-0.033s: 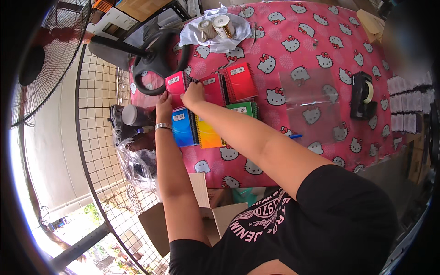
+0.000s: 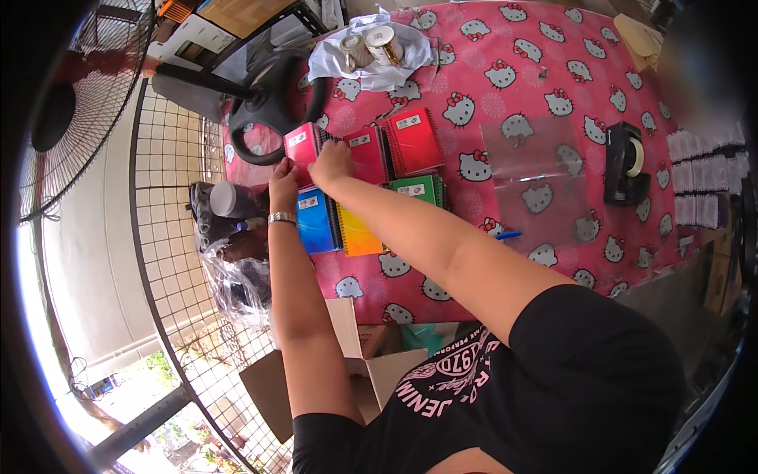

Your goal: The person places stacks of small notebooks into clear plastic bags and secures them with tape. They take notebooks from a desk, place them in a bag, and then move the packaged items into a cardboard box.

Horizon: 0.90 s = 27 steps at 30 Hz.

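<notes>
At left: pink notebook
Left hand: its left edge, grip unclear
Right hand: its right side, grip unclear

Pink-covered table — wire grid, pale wall, bright daylight.

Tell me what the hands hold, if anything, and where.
The left hand and right hand are at the left and right edges of the upper-left pink notebook; whether they grip it cannot be told.
</notes>
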Tool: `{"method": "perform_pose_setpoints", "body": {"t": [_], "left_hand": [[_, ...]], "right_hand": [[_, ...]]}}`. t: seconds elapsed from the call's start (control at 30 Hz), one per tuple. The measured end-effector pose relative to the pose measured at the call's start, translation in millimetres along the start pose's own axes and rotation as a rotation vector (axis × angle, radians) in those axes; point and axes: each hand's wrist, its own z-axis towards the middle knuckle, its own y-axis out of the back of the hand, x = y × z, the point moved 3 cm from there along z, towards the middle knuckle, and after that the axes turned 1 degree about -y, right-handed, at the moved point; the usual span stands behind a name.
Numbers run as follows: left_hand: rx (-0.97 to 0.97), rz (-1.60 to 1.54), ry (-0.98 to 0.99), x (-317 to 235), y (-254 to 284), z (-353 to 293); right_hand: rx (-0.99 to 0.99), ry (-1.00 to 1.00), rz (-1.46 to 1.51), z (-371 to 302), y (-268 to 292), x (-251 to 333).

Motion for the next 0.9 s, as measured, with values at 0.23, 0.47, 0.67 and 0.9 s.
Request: {"method": "perform_pose_setpoints", "body": {"t": [0.23,0.47,0.67,0.9], "left_hand": [[-0.035,-0.731,0.128,-66,-16,-62],[-0.104,-1.149,0.130,-41,-82,-186],[-0.036,-1.306,0.317,7,-121,-267],[-0.074,-1.237,0.221,-74,-176,-287]], "right_hand": [[0.334,0.377,0.501,5,37,26],[-0.305,0.206,-0.276,30,177,-120],[-0.141,0.287,-0.172,4,180,-108],[0.400,0.572,0.176,-108,204,-46]]}}
